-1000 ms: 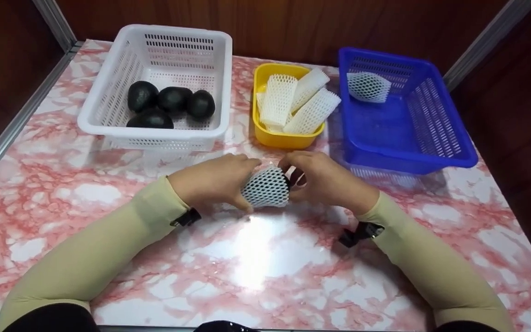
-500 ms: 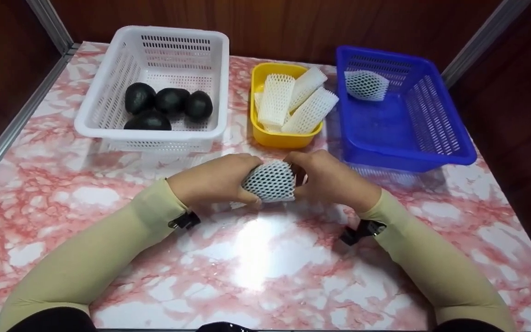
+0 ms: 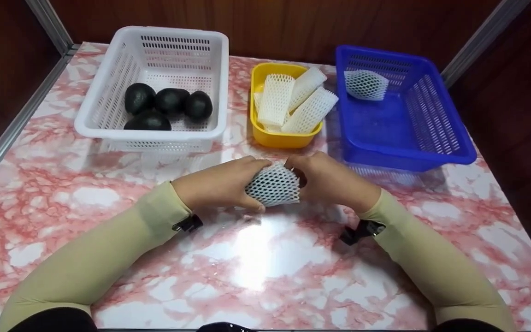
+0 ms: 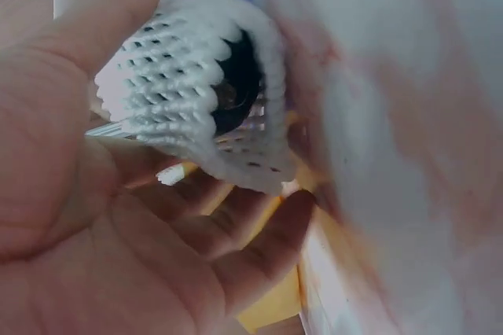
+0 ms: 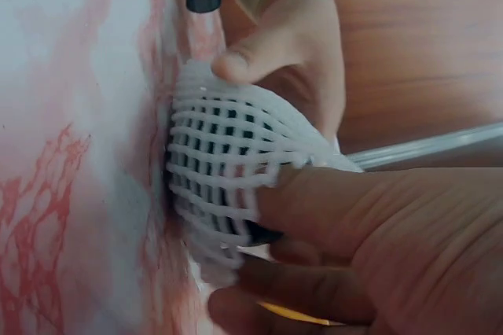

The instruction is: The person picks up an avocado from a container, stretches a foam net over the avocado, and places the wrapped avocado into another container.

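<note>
A white foam net sleeve (image 3: 273,185) wraps a dark avocado, held low over the tabletop between both hands. Through the sleeve's open end the dark avocado (image 4: 240,87) shows in the left wrist view. My left hand (image 3: 224,184) grips the wrapped fruit from the left, thumb on the near side and fingers on the far side. At the other end my right hand (image 3: 332,180) pinches the net's edge with thumb and fingers, as the right wrist view shows; some of its fingertips are hidden behind the net in the head view.
A white basket (image 3: 152,133) holding several bare avocados (image 3: 140,98) stands at back left. Several foam sleeves (image 3: 277,99) lie in a yellow tub (image 3: 286,140). To the right, a blue basket (image 3: 408,154) contains one net-wrapped avocado (image 3: 366,85).
The net has come over the avocado's dark right end, which showed bare a second ago. My left hand and the wrapped fruit have shifted slightly right.
</note>
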### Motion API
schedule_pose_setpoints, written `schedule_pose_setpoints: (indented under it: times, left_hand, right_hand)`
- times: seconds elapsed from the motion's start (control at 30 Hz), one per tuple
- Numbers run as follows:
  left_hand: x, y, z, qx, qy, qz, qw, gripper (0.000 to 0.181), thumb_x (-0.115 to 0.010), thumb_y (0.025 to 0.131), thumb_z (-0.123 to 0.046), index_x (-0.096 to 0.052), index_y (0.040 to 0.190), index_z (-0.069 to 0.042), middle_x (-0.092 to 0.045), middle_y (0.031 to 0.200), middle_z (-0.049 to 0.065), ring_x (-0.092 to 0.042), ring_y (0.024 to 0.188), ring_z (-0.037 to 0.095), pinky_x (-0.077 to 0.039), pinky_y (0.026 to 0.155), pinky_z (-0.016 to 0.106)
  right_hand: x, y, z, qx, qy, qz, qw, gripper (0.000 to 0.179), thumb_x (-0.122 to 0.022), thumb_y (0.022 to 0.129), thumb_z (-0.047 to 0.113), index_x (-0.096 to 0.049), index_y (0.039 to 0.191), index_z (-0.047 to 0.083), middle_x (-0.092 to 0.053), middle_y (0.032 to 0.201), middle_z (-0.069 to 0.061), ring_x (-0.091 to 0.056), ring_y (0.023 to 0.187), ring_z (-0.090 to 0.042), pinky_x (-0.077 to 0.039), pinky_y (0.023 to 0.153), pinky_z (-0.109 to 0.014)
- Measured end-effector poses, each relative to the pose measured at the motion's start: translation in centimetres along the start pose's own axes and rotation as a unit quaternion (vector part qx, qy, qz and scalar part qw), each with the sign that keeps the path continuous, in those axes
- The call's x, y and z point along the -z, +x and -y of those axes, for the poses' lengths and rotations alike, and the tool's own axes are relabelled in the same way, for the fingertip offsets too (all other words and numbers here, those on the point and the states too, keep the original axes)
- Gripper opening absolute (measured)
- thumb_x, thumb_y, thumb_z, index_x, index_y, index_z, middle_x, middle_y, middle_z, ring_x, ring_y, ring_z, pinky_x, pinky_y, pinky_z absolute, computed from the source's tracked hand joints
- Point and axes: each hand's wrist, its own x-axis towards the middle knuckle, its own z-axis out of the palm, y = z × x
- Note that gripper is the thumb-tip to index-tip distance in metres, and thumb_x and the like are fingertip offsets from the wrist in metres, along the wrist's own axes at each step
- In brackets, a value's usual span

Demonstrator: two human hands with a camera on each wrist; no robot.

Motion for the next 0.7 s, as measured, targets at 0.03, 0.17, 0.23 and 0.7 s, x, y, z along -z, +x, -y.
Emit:
schedule_pose_setpoints:
  times: [0.03,0.17,0.23,0.7]
  left_hand:
    - [0.0,0.0,0.0,0.010,0.005,0.002,0.9999,0.098,-0.091,0.088,-0.041,-0.041,0.166,-0.010,-0.060,0.152,0.011,-0.060,0.132,0.028,-0.050,0.120,0.047]
    - [0.1,0.0,-0.1,0.043,0.027,0.005,0.9987,0.090,-0.093,0.086,-0.043,-0.050,0.157,-0.008,-0.067,0.138,0.010,-0.066,0.119,0.027,-0.056,0.111,0.047]
    - [0.0,0.0,-0.1,0.045,0.031,0.004,0.9985,0.076,-0.092,0.086,-0.039,-0.058,0.147,-0.010,-0.072,0.129,0.008,-0.069,0.113,0.025,-0.058,0.106,0.046]
    - [-0.1,0.2,-0.1,0.014,0.026,-0.010,0.9995,0.056,-0.088,0.085,-0.033,-0.064,0.131,-0.014,-0.074,0.116,0.002,-0.071,0.101,0.023,-0.059,0.095,0.044]
  right_hand:
    - [0.0,0.0,0.0,-0.005,-0.002,0.009,0.9999,0.041,-0.087,0.075,-0.008,-0.074,0.112,0.004,-0.075,0.092,-0.009,-0.066,0.077,-0.022,-0.061,0.072,-0.036]
    - [0.4,-0.1,-0.1,-0.033,-0.021,0.055,0.9977,0.038,-0.084,0.074,-0.011,-0.076,0.107,0.006,-0.078,0.095,-0.009,-0.071,0.082,-0.024,-0.065,0.079,-0.041]
    - [0.8,-0.2,-0.1,-0.040,-0.043,0.067,0.9960,0.033,-0.084,0.078,-0.010,-0.078,0.106,0.007,-0.080,0.097,-0.008,-0.072,0.085,-0.026,-0.065,0.082,-0.043]
    - [1.0,-0.9,1.7,0.009,-0.045,-0.077,0.9959,0.052,-0.082,0.097,0.039,-0.068,0.138,0.011,-0.074,0.133,-0.011,-0.074,0.114,-0.030,-0.063,0.098,-0.049]
